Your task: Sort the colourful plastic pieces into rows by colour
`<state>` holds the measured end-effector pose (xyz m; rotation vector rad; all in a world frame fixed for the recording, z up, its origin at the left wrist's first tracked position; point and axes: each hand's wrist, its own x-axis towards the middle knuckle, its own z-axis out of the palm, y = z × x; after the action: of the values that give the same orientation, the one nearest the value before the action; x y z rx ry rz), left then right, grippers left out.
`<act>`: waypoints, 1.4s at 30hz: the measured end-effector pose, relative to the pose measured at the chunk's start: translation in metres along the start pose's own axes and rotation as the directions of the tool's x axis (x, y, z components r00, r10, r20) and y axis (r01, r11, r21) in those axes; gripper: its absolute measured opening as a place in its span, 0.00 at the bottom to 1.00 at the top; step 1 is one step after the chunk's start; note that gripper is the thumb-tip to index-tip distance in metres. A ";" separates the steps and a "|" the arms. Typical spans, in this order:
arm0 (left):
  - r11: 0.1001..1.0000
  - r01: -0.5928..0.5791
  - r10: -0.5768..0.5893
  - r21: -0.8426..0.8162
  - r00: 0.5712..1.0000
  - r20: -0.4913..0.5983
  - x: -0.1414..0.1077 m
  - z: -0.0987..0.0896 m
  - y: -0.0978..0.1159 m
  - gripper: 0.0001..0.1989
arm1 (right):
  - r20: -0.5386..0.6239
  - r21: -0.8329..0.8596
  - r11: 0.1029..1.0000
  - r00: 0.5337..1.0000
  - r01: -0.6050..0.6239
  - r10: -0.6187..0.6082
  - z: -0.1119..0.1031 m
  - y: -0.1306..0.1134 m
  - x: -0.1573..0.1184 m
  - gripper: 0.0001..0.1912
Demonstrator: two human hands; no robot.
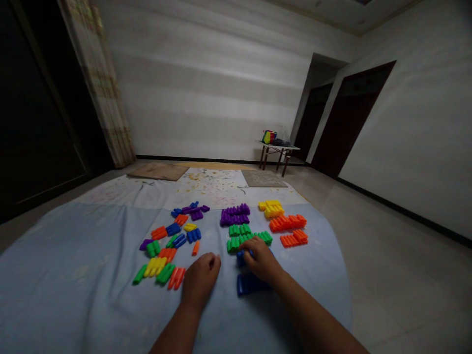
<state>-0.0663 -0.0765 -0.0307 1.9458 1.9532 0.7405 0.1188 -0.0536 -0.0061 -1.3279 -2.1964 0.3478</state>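
Note:
My left hand (201, 275) rests on the blue cloth with its fingers curled closed, and nothing shows in it. Just to its left lie red plastic pieces (177, 278) and green plastic pieces (165, 273). My right hand (261, 259) is closed over small blue plastic pieces (241, 258), its fingers partly hiding them. Nearer to me, below that hand, is another row of blue pieces (248, 285). Directly beyond my right hand are rows of green pieces (236, 243), then purple rows (235, 215). Orange rows (287, 223) and yellow rows (272, 209) sit farther right.
Mixed colour pieces, such as yellow ones (155, 267) and blue ones (193, 235), lie scattered at left. The round table has a cloth (92, 246) and two flat boards, a brown one (158, 171) and a grey one (263, 178), at its far edge. A small table (295, 147) stands behind.

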 end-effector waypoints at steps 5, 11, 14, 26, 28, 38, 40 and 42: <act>1.000 -0.016 0.016 0.013 1.000 -0.024 -0.003 0.001 0.001 0.17 | 0.052 0.012 1.000 0.999 0.007 -0.008 0.006 -0.001 0.001 0.12; 0.999 -0.017 0.018 0.028 0.999 -0.046 -0.005 0.004 -0.001 0.17 | -0.025 0.090 0.995 0.999 0.037 -0.035 0.004 0.002 0.000 0.12; 0.999 -0.026 0.028 0.026 0.998 -0.057 -0.005 0.004 -0.001 0.17 | -0.144 0.147 0.988 0.989 0.044 -0.023 -0.004 0.009 -0.010 0.11; 0.990 -0.136 0.137 0.022 0.986 -0.092 -0.022 -0.004 0.013 0.15 | -0.516 0.387 0.900 0.761 -0.202 0.393 -0.012 0.080 -0.035 0.15; 0.988 -0.155 0.153 -0.008 0.982 -0.112 -0.022 -0.009 0.016 0.15 | -0.522 0.441 0.870 0.726 -0.221 0.448 -0.014 0.086 -0.034 0.15; 0.962 0.179 -0.095 0.205 0.926 -0.364 0.011 -0.074 -0.053 0.19 | -0.503 0.513 0.831 0.708 -0.215 0.495 -0.013 0.083 -0.031 0.15; 0.931 0.246 -0.147 0.271 0.929 -0.339 0.012 -0.078 -0.082 0.22 | -0.504 0.513 0.834 0.714 -0.205 0.486 -0.012 0.083 -0.030 0.15; 0.923 0.233 -0.148 0.306 0.949 -0.278 0.012 -0.076 -0.106 0.24 | -0.503 0.506 0.837 0.717 -0.208 0.482 -0.011 0.083 -0.029 0.15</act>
<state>-0.1971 -0.0721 -0.0239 1.8700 2.5282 0.6610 0.1969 -0.0397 -0.0459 -1.3625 -1.2256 0.4228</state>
